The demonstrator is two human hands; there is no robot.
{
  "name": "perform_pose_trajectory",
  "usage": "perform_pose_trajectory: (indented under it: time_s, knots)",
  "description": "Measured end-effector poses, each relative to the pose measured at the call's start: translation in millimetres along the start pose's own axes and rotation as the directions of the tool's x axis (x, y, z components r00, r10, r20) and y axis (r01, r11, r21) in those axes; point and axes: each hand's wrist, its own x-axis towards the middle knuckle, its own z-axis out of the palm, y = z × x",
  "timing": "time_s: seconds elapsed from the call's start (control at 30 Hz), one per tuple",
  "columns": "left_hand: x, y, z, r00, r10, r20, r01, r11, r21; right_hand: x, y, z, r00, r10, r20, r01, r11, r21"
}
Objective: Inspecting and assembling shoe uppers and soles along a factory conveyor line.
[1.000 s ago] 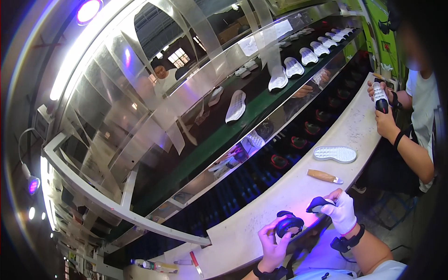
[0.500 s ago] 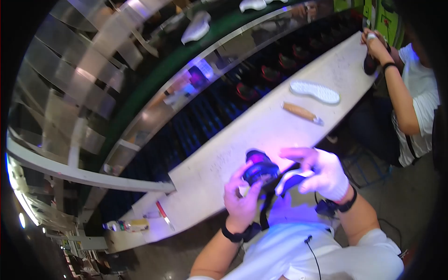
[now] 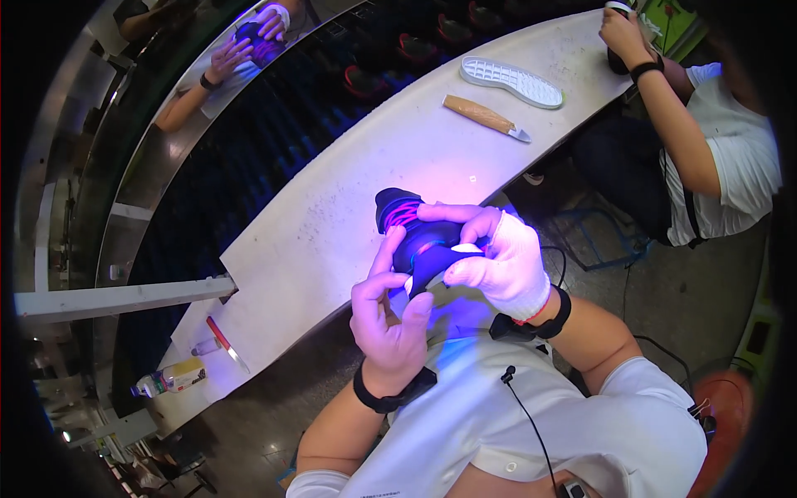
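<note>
A dark shoe (image 3: 400,209) with pink laces is in front of me, over the near edge of the white bench. My left hand (image 3: 388,319), bare, grips it with the fingers along its side and the thumb near the lower end. My right hand (image 3: 505,261), in a white glove, pinches a curved shoe sole (image 3: 442,267), dark with white edging. The sole lies against the shoe's near end; how closely the two touch cannot be made out. Purple light falls on both hands.
On the white bench (image 3: 307,216) lie a white sole (image 3: 510,81) and a wooden-handled knife (image 3: 486,116). A red-handled tool (image 3: 226,342) and a bottle (image 3: 170,378) are at left. Dark shoes (image 3: 415,48) stand beyond. A co-worker (image 3: 697,149) sits at right.
My right hand has brought the sole from beside the shoe up against it. My left hand stays on the shoe. The view has shifted.
</note>
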Motion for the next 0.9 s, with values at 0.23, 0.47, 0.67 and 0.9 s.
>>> perform_pose_trajectory:
  time_s: [0.23,0.47,0.67,0.9]
  knots:
    - [-13,-8,2,0.998,-0.009,-0.067,0.005,0.998,-0.058,-15,6,1,0.996,-0.051,0.067,0.058,0.992,-0.111]
    - [-15,-11,-14,0.998,0.008,-0.065,-0.016,0.993,-0.119,-4,4,-5,0.961,-0.187,0.203,0.242,0.926,-0.290]
    - [31,21,-40,0.957,-0.082,0.277,-0.015,0.943,0.333,12,-12,-1,0.973,-0.053,0.226,0.156,0.870,-0.468]
    - [18,27,-43,0.989,-0.130,-0.064,0.137,0.984,0.116,4,49,-10,0.946,-0.181,0.269,0.314,0.710,-0.630]
